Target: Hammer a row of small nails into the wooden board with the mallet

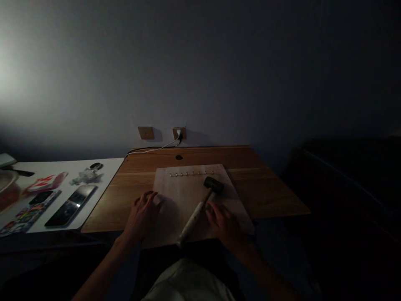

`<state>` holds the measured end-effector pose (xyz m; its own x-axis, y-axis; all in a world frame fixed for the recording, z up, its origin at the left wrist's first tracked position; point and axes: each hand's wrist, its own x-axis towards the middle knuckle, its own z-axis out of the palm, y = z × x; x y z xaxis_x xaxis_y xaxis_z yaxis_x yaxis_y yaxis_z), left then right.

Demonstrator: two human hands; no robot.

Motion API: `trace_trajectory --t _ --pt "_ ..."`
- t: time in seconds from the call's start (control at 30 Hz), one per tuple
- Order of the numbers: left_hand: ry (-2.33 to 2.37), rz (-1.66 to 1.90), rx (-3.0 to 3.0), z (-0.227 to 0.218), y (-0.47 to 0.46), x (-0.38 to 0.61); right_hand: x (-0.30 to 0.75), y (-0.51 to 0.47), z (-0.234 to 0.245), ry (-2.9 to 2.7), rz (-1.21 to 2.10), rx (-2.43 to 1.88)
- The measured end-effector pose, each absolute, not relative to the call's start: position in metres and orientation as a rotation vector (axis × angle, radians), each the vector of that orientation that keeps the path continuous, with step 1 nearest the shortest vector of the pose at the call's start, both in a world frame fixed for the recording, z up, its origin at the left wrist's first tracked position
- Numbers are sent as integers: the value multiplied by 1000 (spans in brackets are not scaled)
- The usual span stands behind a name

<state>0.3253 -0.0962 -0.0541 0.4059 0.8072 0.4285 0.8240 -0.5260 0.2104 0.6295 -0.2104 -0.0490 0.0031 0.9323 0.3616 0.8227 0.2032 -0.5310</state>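
Note:
A pale wooden board [184, 190] lies on a brown wooden desk [266, 188]. A row of several small nails [191, 173] stands along the board's far edge. A mallet [200, 207] with a black head and a light handle lies diagonally on the board. My left hand [142, 215] rests flat on the board's left edge, fingers spread and open. My right hand [224, 221] lies on the board just right of the mallet handle, fingers loosely stretched, holding nothing.
A white table [109, 167] adjoins on the left, with two phones [70, 205], a colourful case [26, 215], a red packet [45, 182] and small clutter. Wall sockets [179, 133] with a white cable sit behind the desk. The room is dark, with dim furniture on the right.

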Motion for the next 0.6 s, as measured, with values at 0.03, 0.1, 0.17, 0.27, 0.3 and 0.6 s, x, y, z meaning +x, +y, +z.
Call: trace_trajectory --t 0.03,0.1,0.17,0.27,0.3,0.6 --pt "-1519 -761 -2619 -52 -100 329 637 -215 -51 -1856 124 -1616" --pt "-1544 -751 -2645 -46 -104 340 653 -224 -57 -1882 -53 -1623" --pt "-1548 -741 -2684 -42 -105 353 671 -231 -63 -1863 -166 -1682" --pt "-1438 -743 -2795 -40 -105 379 701 -238 -68 -1801 -241 -1778" --pt "-1379 -752 -2835 -41 -106 390 713 -240 -69 -1764 -264 -1808" --pt "-904 -713 -3072 -48 -109 516 830 -247 -70 -1577 -338 -2025"
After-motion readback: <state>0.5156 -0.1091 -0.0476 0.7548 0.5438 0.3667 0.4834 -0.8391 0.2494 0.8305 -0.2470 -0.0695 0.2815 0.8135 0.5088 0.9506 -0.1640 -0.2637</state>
